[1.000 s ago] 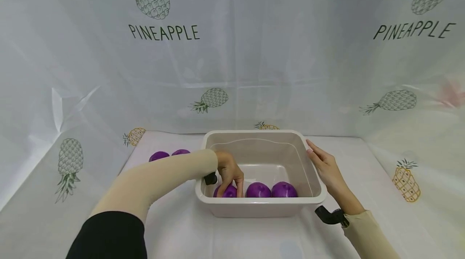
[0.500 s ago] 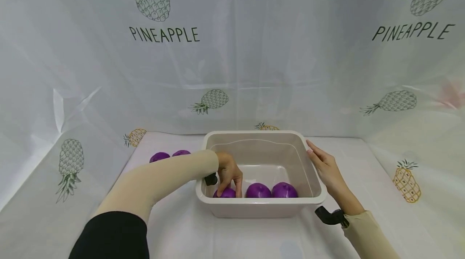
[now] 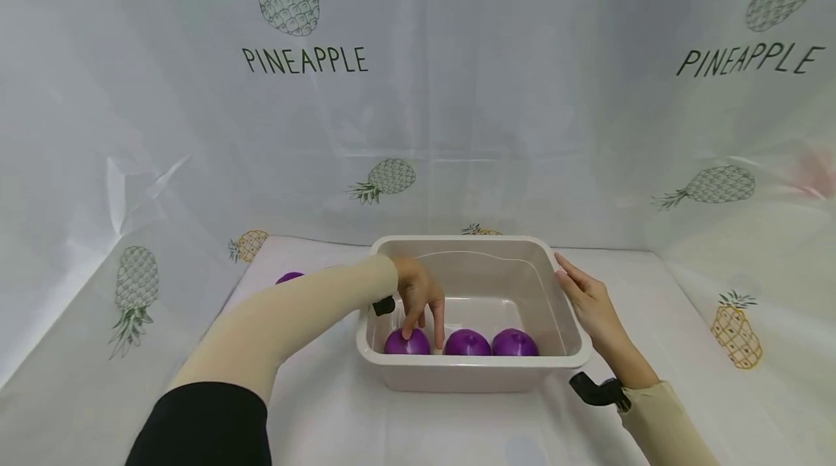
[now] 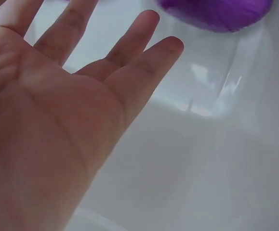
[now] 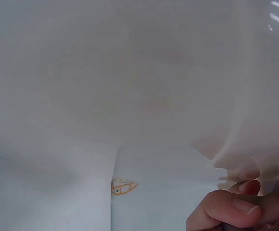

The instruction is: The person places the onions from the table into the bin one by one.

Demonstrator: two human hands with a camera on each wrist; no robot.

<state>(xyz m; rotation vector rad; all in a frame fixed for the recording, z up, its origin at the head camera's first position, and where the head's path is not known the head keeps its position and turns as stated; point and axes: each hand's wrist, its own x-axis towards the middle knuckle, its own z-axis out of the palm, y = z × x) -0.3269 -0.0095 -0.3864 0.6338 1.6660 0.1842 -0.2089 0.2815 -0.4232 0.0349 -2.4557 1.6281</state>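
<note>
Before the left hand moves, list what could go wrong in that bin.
The leftmost purple ball is round and might roll into the middle purple ball if the left hand nudges it. The black device at the left wrist looks close to the left rim of the bin and may catch it.

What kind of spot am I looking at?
Likely a staged tabletop recording spot: a pineapple-print sheet screens the background, a pale tub stands on a white surface, and black devices sit at both wrists.
</note>
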